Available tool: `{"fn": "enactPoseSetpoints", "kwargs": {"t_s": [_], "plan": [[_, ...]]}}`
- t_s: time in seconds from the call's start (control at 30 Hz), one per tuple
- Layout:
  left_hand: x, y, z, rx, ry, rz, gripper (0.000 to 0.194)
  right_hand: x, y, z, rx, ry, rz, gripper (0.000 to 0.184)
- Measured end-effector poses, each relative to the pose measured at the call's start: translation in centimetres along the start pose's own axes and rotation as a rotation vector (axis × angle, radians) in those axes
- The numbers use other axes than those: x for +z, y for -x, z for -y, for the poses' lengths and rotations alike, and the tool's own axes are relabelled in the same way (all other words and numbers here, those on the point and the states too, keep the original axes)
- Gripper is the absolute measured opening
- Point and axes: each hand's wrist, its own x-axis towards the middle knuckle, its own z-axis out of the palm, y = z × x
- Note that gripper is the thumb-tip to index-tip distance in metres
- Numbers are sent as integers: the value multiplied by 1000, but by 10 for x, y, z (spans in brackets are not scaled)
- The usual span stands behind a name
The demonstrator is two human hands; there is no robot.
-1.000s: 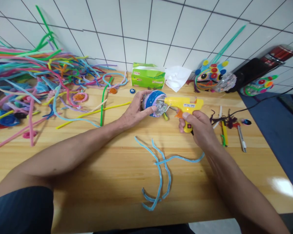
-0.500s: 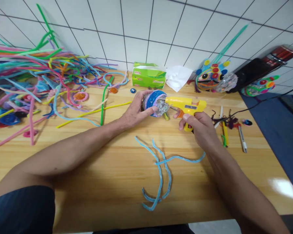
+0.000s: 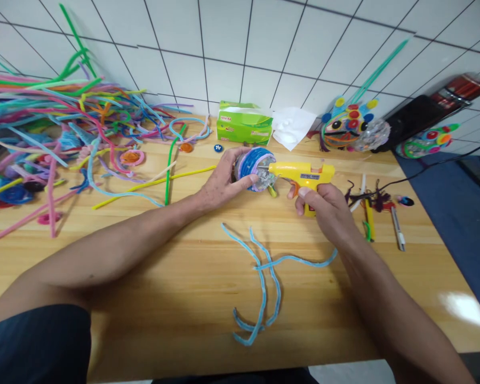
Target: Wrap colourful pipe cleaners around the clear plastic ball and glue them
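Note:
My left hand (image 3: 227, 180) is closed around a clear plastic bottle piece (image 3: 256, 166) wrapped with blue and lilac pipe cleaners, lying on its side. In my right hand (image 3: 324, 202) is a yellow glue gun (image 3: 304, 172), with a finger at its orange trigger. The gun's metal nozzle points left and overlaps the clear end of the bottle piece; whether it touches the plastic I cannot tell. Nearer to me, several light blue pipe cleaners (image 3: 263, 288) lie loosely crossed on the wooden table (image 3: 164, 298).
A heap of coloured pipe cleaners (image 3: 76, 122) covers the table's left. Along the tiled wall stand a green tissue pack (image 3: 244, 125), decorated bottle crafts (image 3: 346, 128) and a dark red flask (image 3: 444, 104). At right lie a utility knife (image 3: 398, 229) and a black cord (image 3: 432, 165).
My right hand has brought the glue gun slightly left, so its nozzle reaches further over the bottle piece. My left hand and the bottle piece have stayed in place.

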Motion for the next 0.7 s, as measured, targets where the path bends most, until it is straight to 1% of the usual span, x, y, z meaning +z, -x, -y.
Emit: {"fn": "enactPoseSetpoints", "kwargs": {"t_s": [0.13, 0.27, 0.43, 0.7], "plan": [[-1, 0, 0, 12, -6, 7, 75, 0, 0, -2, -8, 16, 4, 46], [-1, 0, 0, 14, -19, 16, 75, 0, 0, -3, -9, 13, 7, 42], [0, 0, -1, 12, -2, 15, 74, 0, 0, -3, -15, 21, -4, 45], [-1, 0, 0, -5, 4, 12, 79, 1, 0, -6, -13, 34, -4, 46]]}}
